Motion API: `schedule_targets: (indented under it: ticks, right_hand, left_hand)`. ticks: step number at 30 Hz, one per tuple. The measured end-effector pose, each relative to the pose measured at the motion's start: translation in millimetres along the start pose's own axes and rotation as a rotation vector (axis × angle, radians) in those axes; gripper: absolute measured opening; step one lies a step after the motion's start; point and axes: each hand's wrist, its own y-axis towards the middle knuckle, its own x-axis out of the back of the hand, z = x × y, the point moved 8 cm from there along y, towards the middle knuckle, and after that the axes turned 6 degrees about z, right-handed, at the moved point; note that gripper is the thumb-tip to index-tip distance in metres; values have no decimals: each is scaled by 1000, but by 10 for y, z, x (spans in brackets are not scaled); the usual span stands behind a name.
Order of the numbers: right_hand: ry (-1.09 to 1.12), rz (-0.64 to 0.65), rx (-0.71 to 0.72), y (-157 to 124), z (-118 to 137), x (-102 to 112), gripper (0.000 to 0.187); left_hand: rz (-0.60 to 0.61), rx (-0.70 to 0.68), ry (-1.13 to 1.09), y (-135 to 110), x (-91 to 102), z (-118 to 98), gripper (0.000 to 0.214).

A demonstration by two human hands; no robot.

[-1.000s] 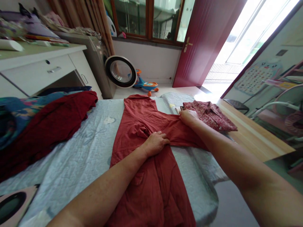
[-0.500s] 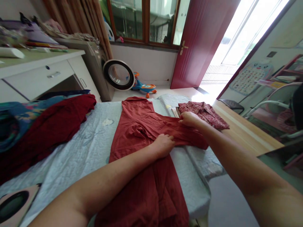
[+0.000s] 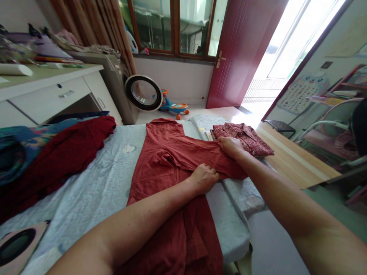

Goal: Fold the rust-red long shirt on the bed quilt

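Note:
A rust-red garment (image 3: pixel 155 172) lies spread on the bed, with one long section reaching right and the rest running toward me. Whether it is a shirt or trousers I cannot tell. My left hand (image 3: pixel 204 178) is closed on the lower edge of the right-hand section, fingers curled over the cloth. Slightly farther off, my right hand (image 3: pixel 231 146) pinches the upper edge of that same section. Just beyond it sits a folded patterned red garment (image 3: pixel 243 136). My left forearm covers part of the rust-red cloth.
Dark red and blue clothes (image 3: pixel 71 141) are heaped at left on the light blue bed cover (image 3: pixel 120 168). A pink object with a dark oval (image 3: pixel 20 244) lies near left. Behind stand a washer with its round door (image 3: pixel 143 93) open and a blue ride-on toy (image 3: pixel 173 106).
My left hand has slid a little right along the cloth, its fingers now at the lower edge. My right hand stays on the upper edge. The view has shifted slightly.

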Motion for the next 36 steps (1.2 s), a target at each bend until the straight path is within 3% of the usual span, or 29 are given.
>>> schedule_targets:
  ticks: [5, 13, 18, 22, 28, 36]
  right_hand:
    - [26, 22, -8, -34, -7, 2, 30]
    - [69, 41, 73, -143, -132, 18, 30]
    - [91, 48, 52, -197, -109, -20, 13]
    - [173, -26, 88, -175, -90, 40, 10]
    - [365, -91, 29, -32, -315, -3, 11]
    - [485, -26, 39, -35, -322, -52, 8]
  left_hand:
    - [47, 54, -20, -20, -37, -18, 16]
    - [45, 153, -55, 161, -86, -99, 21]
    - [24, 124, -59, 161, -81, -96, 20]
    - [-7, 52, -41, 99, -25, -119, 18]
    - [-24, -35, -29, 35, -6, -143, 16]
    - [-67, 27, 33, 70, 34, -144, 14]
